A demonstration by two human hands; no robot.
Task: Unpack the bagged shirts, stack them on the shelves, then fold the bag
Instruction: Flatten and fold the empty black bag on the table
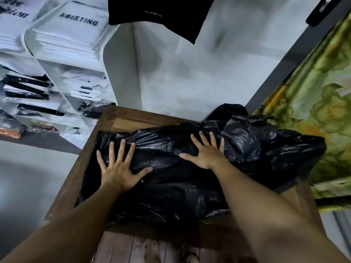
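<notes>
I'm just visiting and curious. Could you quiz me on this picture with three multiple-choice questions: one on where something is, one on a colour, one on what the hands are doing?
1. Where does the bag lie?
A. on the wooden table
B. on the floor
C. on a shelf

2. What colour is the bag?
A. white
B. black
C. green

3. How do the left hand and right hand meet the bag?
A. both flat, fingers spread
B. both clenched in fists
C. one lifted clear

Answers:
1 A: brown wood shows around the bag's edges.
2 B: it is glossy black plastic.
3 A: both palms press down with straight fingers.
</notes>
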